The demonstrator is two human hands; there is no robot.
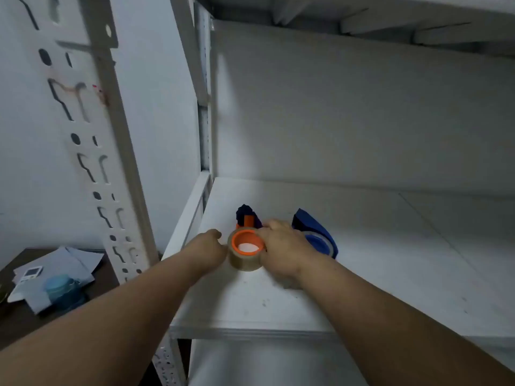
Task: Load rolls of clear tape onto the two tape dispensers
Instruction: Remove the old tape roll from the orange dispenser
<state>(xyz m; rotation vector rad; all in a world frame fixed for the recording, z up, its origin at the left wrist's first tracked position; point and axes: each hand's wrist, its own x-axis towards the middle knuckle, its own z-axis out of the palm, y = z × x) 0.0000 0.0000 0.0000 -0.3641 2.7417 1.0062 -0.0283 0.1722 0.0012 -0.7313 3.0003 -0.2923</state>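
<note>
Tape roll [245,256]: clear, brownish-tinted, on an orange hub, standing near the left front of the white shelf [390,260].
First dispenser [248,215]: dark blue with orange parts, just behind the roll.
Second dispenser [315,232]: blue, just right of it, a clear roll already on its wheel.
Left hand [207,250]: touches the roll's left side, fingers curled; grip unclear.
Right hand [281,249]: fingers curled round the roll's right side.
Side bench [16,324]: dark, with papers and a blue cup.

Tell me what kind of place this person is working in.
Probably a storeroom or packing area. The hands work on a bare white metal shelf of a boltless rack with a slotted upright, beside a blue tape dispenser. A dark side table at the left holds papers.
</note>
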